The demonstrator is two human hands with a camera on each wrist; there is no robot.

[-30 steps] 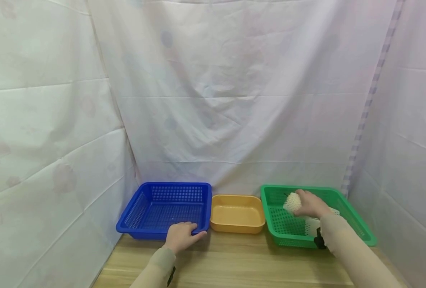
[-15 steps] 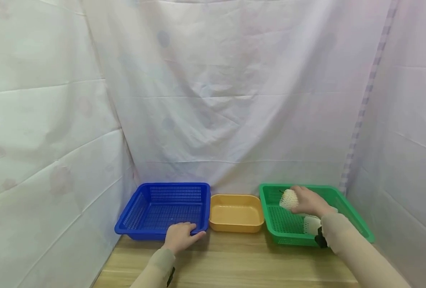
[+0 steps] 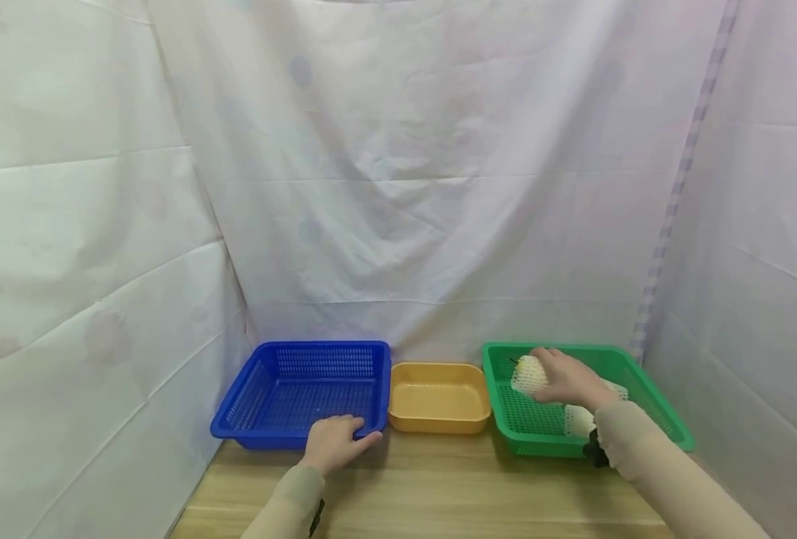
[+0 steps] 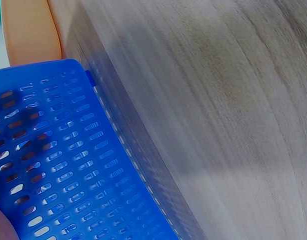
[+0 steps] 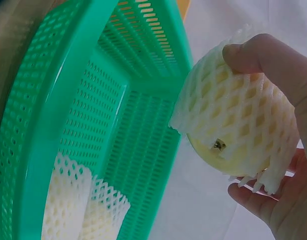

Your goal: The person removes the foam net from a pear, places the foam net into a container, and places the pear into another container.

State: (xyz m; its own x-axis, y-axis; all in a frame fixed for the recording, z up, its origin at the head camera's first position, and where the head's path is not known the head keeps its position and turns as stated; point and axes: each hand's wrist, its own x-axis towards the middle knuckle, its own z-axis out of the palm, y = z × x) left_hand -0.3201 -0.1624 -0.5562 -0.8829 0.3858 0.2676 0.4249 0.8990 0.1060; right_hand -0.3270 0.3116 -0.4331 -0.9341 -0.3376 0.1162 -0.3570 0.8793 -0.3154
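The fruit (image 5: 246, 117) is pinched by the right hand (image 3: 566, 376), with the thumb pressed against one side and the fingers set against the other. It is sleeved in a white foam net (image 5: 193, 107), and its yellow skin and a dark tip are left showing at the net's open end. It is held above the left part of the green basket (image 3: 546, 447), tilted. Farther in, beneath the right forearm, other netted fruits (image 3: 578, 421) are contained in the same basket.

The near rim of the blue basket (image 3: 324, 361) is gripped by the left hand (image 3: 333, 443): the fingers are hooked over it and the thumb is stretched out sideways. Between the two baskets a yellow tray (image 3: 438, 425) is placed. All three are set on a wooden table (image 3: 452, 486), backed by white cloth (image 3: 438, 224).
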